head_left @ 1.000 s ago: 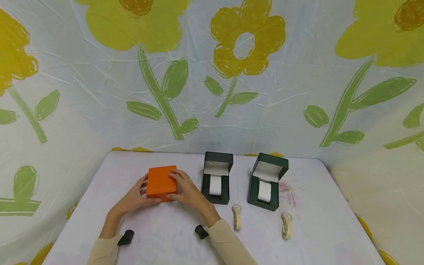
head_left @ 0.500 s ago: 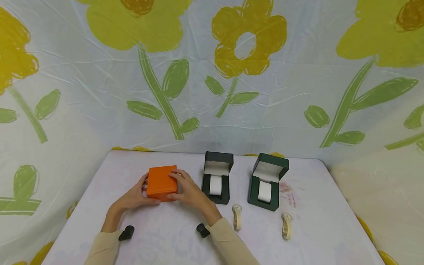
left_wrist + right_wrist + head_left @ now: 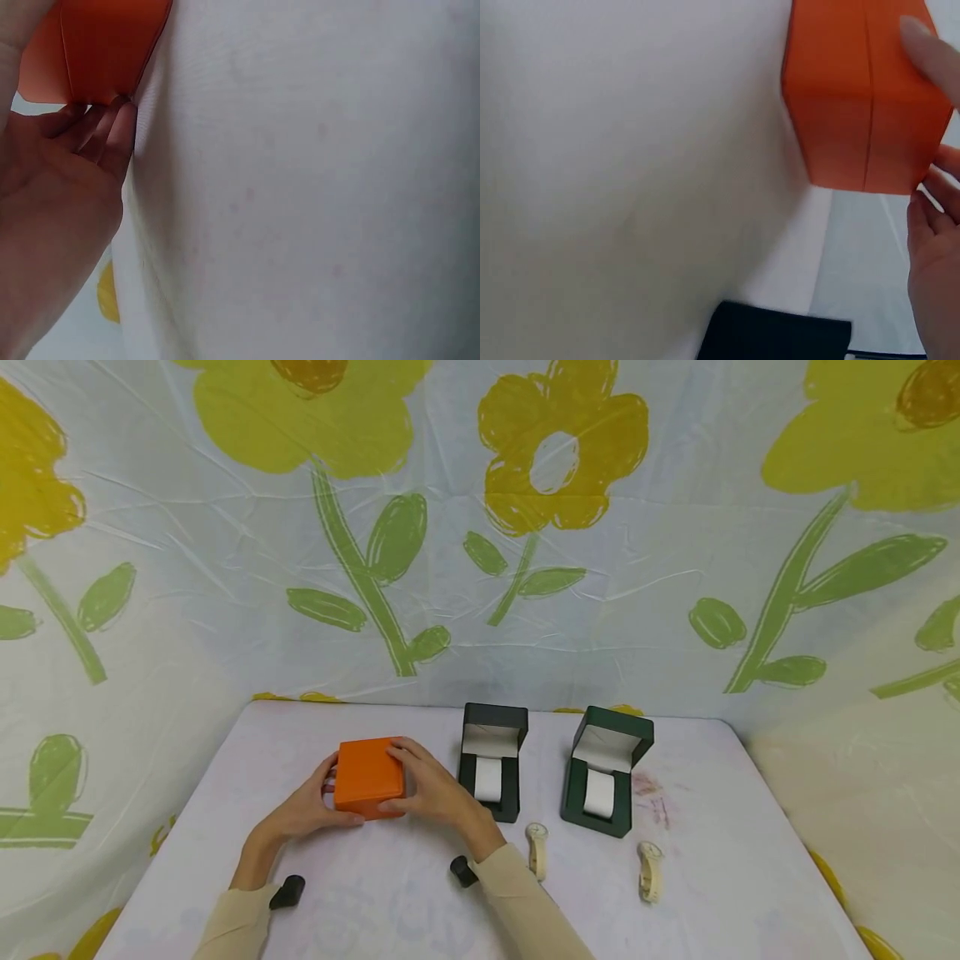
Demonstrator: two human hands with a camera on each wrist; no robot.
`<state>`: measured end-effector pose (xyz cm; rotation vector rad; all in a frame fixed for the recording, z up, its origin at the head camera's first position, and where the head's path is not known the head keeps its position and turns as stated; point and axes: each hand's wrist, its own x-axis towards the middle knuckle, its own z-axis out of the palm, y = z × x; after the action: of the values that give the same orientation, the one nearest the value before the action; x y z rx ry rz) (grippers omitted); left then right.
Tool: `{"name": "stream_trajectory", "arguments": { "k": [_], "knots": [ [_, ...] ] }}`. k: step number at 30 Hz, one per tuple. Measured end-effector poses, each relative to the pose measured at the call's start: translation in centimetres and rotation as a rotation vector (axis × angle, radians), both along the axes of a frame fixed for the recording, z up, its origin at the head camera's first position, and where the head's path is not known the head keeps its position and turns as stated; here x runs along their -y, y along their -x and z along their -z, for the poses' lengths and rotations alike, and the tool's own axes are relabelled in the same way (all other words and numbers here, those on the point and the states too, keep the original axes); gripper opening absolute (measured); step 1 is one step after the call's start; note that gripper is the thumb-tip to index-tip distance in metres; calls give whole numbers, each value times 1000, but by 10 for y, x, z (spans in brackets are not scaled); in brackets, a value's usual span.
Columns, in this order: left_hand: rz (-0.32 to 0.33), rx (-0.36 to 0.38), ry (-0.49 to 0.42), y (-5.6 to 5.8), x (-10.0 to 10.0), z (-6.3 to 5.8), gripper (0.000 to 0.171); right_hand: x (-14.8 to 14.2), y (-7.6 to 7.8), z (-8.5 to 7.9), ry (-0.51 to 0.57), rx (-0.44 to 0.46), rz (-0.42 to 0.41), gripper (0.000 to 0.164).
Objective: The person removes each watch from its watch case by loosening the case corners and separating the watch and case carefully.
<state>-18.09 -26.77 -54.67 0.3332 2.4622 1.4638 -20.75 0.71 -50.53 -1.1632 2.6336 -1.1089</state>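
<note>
A closed orange watch box sits on the table between both hands. My left hand holds its left side, with the thumb at the front corner. My right hand grips its right side near the lid, fingers on the top edge and thumb at the front. In the right wrist view, a thin seam between lid and base runs along the orange box, and the thumb presses the lid part. The left wrist view has the left fingertips at the box's lower side. What lies inside the box is hidden.
Right of the hands stand a black watch box and a dark green watch box, both with raised lids and white cushions. Two cream-strapped watches, one nearer and one farther right, lie in front of them on the white table.
The orange box has shifted very slightly right, both hands staying on it. My right forearm has also drifted a little to the right.
</note>
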Motion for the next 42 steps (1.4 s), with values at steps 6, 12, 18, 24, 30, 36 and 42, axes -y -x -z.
{"name": "stream_trajectory", "arguments": {
  "k": [6, 12, 18, 24, 30, 36, 42],
  "knots": [
    [-3, -20, 19, 0, 3, 2, 124, 2, 3, -3, -21, -23, 17, 86],
    [-13, -13, 22, -1, 2, 0, 124, 5, 7, -14, -114, -32, 55, 96],
    [-2, -39, 23, -1, 2, 0, 123, 6, 10, -18, -152, -57, 59, 93],
    [1, -8, 7, -1, 3, 1, 123, 2, 13, -22, -129, -8, 66, 89],
    [12, -11, -18, -2, 0, -1, 121, 0, 18, -24, -88, 55, 76, 83],
    [26, -27, -53, -3, -2, -3, 119, 2, 23, -24, -43, 141, 111, 82],
    [-7, -12, 20, -3, 1, -1, 123, 5, 24, -27, -14, 229, 157, 82]
  ]
}}
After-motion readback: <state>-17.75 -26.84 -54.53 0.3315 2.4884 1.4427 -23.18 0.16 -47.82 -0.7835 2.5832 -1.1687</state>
